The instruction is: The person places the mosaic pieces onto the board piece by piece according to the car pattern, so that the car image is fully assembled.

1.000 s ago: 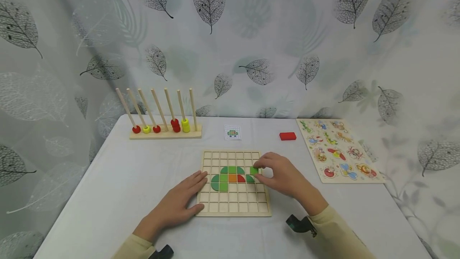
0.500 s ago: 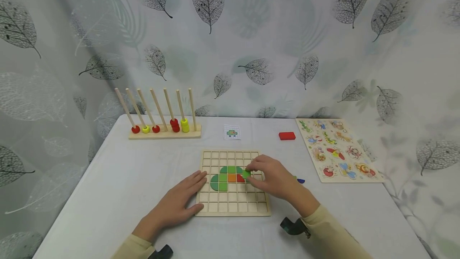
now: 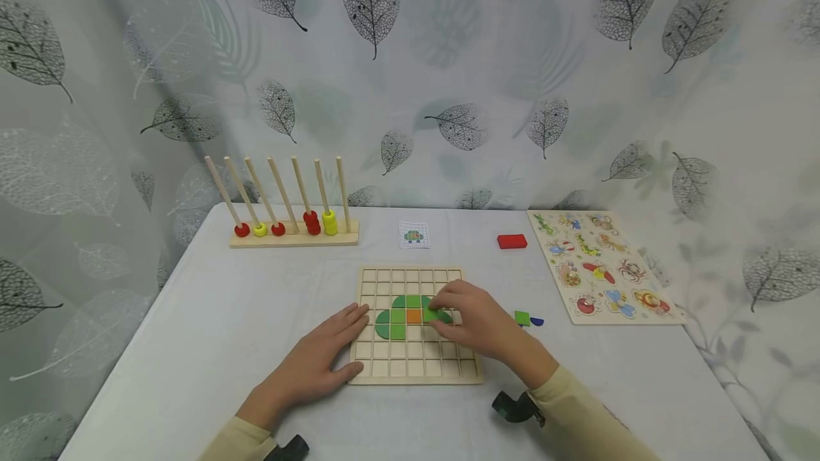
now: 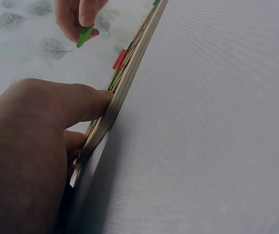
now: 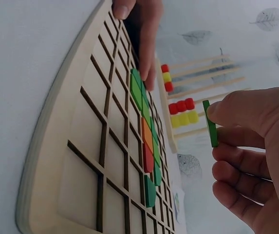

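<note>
A wooden grid board (image 3: 416, 368) lies flat mid-table. On it, green tiles (image 3: 398, 316), an orange square tile (image 3: 414, 316), a red tile (image 5: 148, 158) and a dark green tile (image 5: 150, 191) form a pattern. My left hand (image 3: 314, 361) rests at the board's left edge, fingers straight and thumb against the side. The right hand (image 3: 483, 326) pinches a thin green tile (image 5: 210, 123) between thumb and fingers, raised above the board. In the head view this tile overlaps the pattern's right part and hides the red tile.
Loose green and blue pieces (image 3: 522, 318) lie right of the board. Behind it are a small picture card (image 3: 414, 235) and a red block (image 3: 512, 242). A peg stand with beads (image 3: 295, 240) is at back left, an animal puzzle board (image 3: 605, 269) at the right.
My right hand has moved left over the board with the green tile, coming over the red tile. Its move uncovers loose green and blue pieces at the right. The left hand stays put.
</note>
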Demonstrator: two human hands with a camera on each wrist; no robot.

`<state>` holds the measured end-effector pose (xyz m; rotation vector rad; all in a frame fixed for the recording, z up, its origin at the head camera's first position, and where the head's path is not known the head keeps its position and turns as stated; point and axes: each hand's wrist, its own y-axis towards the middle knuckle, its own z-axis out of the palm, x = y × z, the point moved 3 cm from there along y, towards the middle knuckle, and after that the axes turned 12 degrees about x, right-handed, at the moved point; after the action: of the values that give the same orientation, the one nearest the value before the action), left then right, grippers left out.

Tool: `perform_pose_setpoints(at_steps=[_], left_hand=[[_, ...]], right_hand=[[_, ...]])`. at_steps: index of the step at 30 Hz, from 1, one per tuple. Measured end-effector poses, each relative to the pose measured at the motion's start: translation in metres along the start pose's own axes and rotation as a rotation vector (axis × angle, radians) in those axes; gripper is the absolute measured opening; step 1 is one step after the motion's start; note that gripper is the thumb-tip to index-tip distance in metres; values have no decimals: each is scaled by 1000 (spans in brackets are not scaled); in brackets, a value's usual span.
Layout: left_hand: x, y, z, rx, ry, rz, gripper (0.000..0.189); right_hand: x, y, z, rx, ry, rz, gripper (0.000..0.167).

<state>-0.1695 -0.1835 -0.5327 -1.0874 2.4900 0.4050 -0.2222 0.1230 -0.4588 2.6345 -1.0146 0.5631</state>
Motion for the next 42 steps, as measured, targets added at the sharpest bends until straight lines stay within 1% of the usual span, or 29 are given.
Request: perform_pose_setpoints(at_steps=[7,15,20,26,31,35,42], left_hand=[[2,0,2,4,0,-1,75],[2,0,2,3,3,-2,75],[3,0,4,3,1,-2,75],[4,0,4,-6,4,4,75],[5,0,4,-5,5,7,75],[5,0,4,-7,6,7,75],[3,0,3,-16,2,7,74]], right_hand=[[-1,3,7,13,6,22,19],[-2,8,16,12,8,13,19],[-1,10,23,29,26,38,21],[0,12,33,54,15,66,21],[-3,14,42,105,-16,102,20],[-5,16,48,130,-41,106,20],[-2,17,51,121,-95,73,20]])
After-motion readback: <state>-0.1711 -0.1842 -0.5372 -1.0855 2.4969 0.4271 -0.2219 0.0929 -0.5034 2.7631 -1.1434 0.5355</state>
